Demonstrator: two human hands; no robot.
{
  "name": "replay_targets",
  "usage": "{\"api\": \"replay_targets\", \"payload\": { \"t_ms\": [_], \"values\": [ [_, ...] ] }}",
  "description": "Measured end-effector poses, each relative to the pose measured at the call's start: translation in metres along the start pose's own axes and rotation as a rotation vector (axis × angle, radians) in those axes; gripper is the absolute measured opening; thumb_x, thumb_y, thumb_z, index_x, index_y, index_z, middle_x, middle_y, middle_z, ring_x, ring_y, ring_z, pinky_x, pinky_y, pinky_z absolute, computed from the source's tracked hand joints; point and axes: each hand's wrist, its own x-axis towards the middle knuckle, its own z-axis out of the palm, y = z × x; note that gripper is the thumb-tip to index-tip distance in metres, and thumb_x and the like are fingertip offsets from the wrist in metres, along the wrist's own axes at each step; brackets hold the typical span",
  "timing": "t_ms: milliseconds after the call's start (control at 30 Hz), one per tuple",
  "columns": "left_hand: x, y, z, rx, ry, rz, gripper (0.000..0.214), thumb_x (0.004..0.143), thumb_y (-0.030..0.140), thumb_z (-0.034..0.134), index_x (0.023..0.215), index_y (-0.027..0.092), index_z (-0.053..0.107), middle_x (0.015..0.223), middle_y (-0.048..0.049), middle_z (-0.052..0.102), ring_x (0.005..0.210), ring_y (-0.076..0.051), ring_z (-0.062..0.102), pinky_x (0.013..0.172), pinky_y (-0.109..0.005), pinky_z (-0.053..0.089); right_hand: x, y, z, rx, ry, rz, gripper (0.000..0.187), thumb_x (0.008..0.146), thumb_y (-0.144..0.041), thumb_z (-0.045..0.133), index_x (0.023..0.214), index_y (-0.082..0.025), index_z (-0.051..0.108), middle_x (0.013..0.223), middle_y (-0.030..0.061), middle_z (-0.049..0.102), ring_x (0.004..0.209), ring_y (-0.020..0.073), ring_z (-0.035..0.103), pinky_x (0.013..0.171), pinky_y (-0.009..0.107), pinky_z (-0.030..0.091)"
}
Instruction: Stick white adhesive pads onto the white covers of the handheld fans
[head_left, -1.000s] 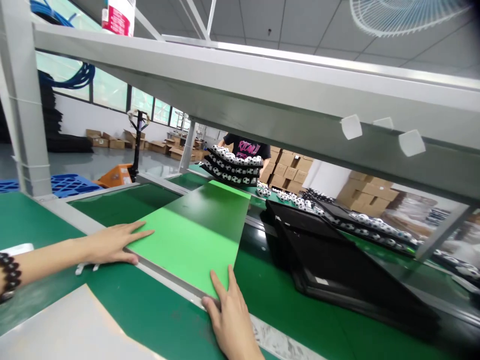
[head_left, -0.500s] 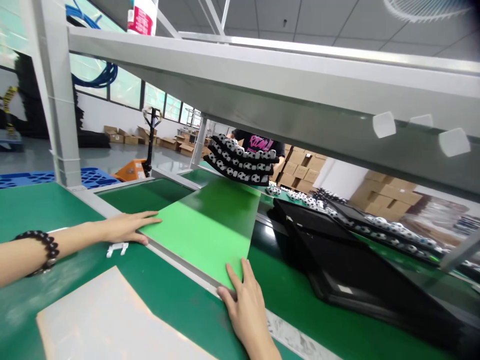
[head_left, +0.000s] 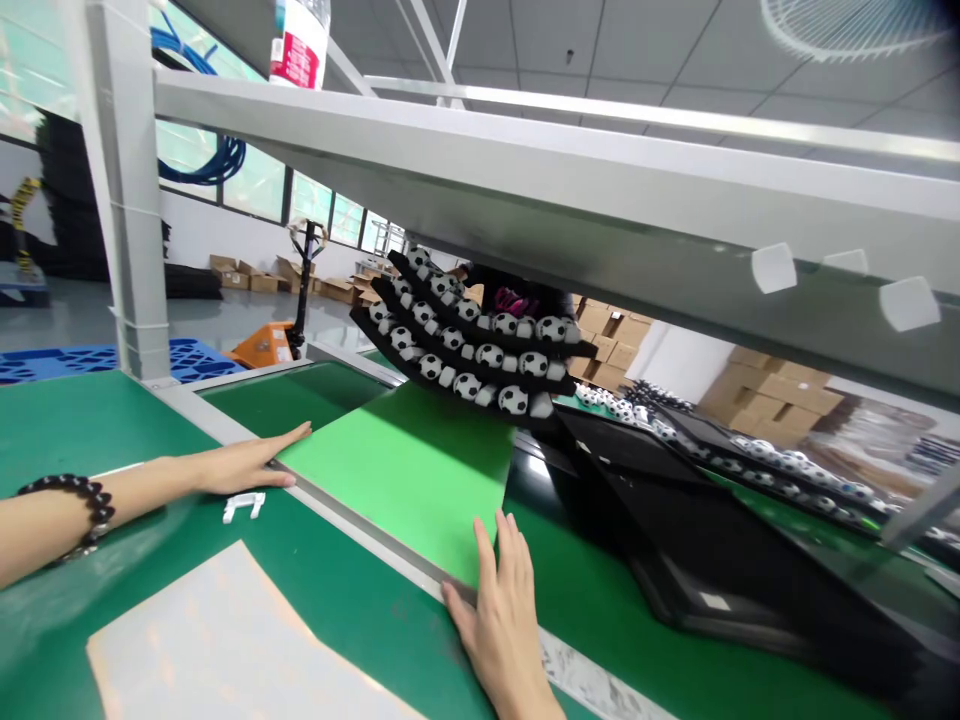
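Note:
A bright green board (head_left: pixel 390 480) lies between my hands, across the grey rail. At its near left corner is my left hand (head_left: pixel 251 464), fingers stretched out, wearing a dark bead bracelet. My right hand (head_left: pixel 504 610) is open at the near right corner, fingertips along the board's edge and thumb by the rail. Over the board's far end is a stack of curved black trays (head_left: pixel 465 345) with rows of small black-and-white soccer balls and whitish blocks. A small white plastic part (head_left: pixel 244 507) lies just below my left hand.
A pale sheet (head_left: pixel 225 640) lies on the green table in front. Black frame-like panels (head_left: pixel 690 520) lean at the right. A grey shelf (head_left: pixel 525 150) crosses overhead on a post (head_left: pixel 135 220). Behind are a co-worker, partly hidden, cartons (head_left: pixel 780 390) and a pallet jack (head_left: pixel 300 290).
The stack of ball trays has come much closer over the board, covering more of its far end. My right hand's fingers have straightened slightly; my left hand stays at its corner.

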Motion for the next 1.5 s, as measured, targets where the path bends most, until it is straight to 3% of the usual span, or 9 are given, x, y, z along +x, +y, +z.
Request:
{"api": "replay_targets", "payload": {
  "t_ms": [267,400,533,667,767,967,1133,1300,1500],
  "values": [
    [0.003,0.007,-0.008,0.091,0.025,0.05,0.076,0.086,0.061,0.057,0.149,0.019,0.047,0.161,-0.0138,0.032,0.145,-0.038,0.035,0.116,-0.044,0.039,0.002,0.0,-0.004,-0.037,-0.08,0.028,0.06,0.095,-0.048,0.057,0.142,-0.012,0.049,0.155,0.0256,0.039,0.146,0.0427,0.031,0.113,0.064,0.037],
    [0.012,0.011,-0.022,0.133,0.019,0.095,0.062,0.09,0.056,0.061,0.137,0.017,0.057,0.154,-0.0158,0.042,0.14,-0.034,0.043,0.114,-0.053,0.038,0.008,-0.003,-0.015,-0.033,-0.196,0.047,0.05,0.093,-0.049,0.062,0.133,-0.019,0.059,0.149,0.017,0.051,0.141,0.0365,0.043,0.112,0.057,0.043],
    [0.04,0.035,-0.027,0.18,0.071,0.101,0.041,0.094,0.048,0.061,0.12,0.016,0.064,0.145,-0.013,0.051,0.132,-0.031,0.05,0.111,-0.057,0.039,0.055,-0.001,-0.013,-0.078,-0.23,0.094,0.042,0.098,-0.043,0.059,0.131,-0.019,0.058,0.142,0.0128,0.056,0.13,0.0293,0.054,0.105,0.051,0.049],
    [0.087,0.07,-0.014,0.202,0.169,0.104,0.043,0.095,0.038,0.063,0.132,0.017,0.056,0.144,-0.013,0.05,0.129,-0.031,0.051,0.108,-0.056,0.043,0.122,0.011,0.007,-0.216,-0.223,0.207,0.04,0.096,-0.037,0.063,0.13,-0.018,0.057,0.138,0.0121,0.056,0.124,0.0305,0.056,0.101,0.054,0.049],
    [0.121,0.089,0.002,0.202,0.243,0.088,0.046,0.095,0.039,0.063,0.134,0.017,0.054,0.143,-0.0134,0.05,0.128,-0.032,0.052,0.106,-0.056,0.045,0.148,0.018,0.02,-0.304,-0.222,0.292,0.038,0.096,-0.038,0.063,0.127,-0.017,0.059,0.128,0.0106,0.062,0.111,0.0274,0.063,0.094,0.051,0.053],
    [0.156,0.103,0.019,0.187,0.361,0.104,0.041,0.096,0.04,0.061,0.13,0.017,0.057,0.136,-0.0127,0.055,0.121,-0.029,0.056,0.103,-0.053,0.047,0.16,0.0,0.038,-0.314,-0.244,0.194,0.029,0.097,-0.033,0.062,0.122,-0.018,0.062,0.126,0.0094,0.063,0.111,0.0256,0.063,0.094,0.048,0.054],
    [0.161,0.104,0.024,0.138,0.392,0.134,0.04,0.095,0.039,0.062,0.128,0.017,0.058,0.135,-0.0125,0.056,0.123,-0.03,0.055,0.104,-0.054,0.046,0.18,-0.022,0.059,-0.233,-0.222,0.19,0.038,0.096,-0.039,0.062,0.127,-0.018,0.059,0.13,0.0107,0.061,0.117,0.0286,0.06,0.098,0.053,0.05],
    [0.159,0.106,0.03,0.005,0.42,0.101,0.037,0.095,0.038,0.063,0.124,0.015,0.06,0.129,-0.0116,0.06,0.118,-0.028,0.059,0.101,-0.052,0.049,0.179,-0.014,0.067,-0.105,-0.188,0.245,0.037,0.095,-0.042,0.064,0.123,-0.018,0.062,0.129,0.0104,0.062,0.119,0.0291,0.059,0.102,0.055,0.047],
    [0.155,0.084,0.019,-0.311,0.627,-0.161,0.035,0.095,0.033,0.064,0.124,0.015,0.06,0.131,-0.0115,0.058,0.119,-0.028,0.058,0.101,-0.052,0.049,0.161,0.004,0.054,0.158,0.002,0.388,0.022,0.096,-0.029,0.065,0.115,-0.018,0.065,0.126,0.0084,0.064,0.116,0.0261,0.061,0.1,0.051,0.049]
  ]
}}
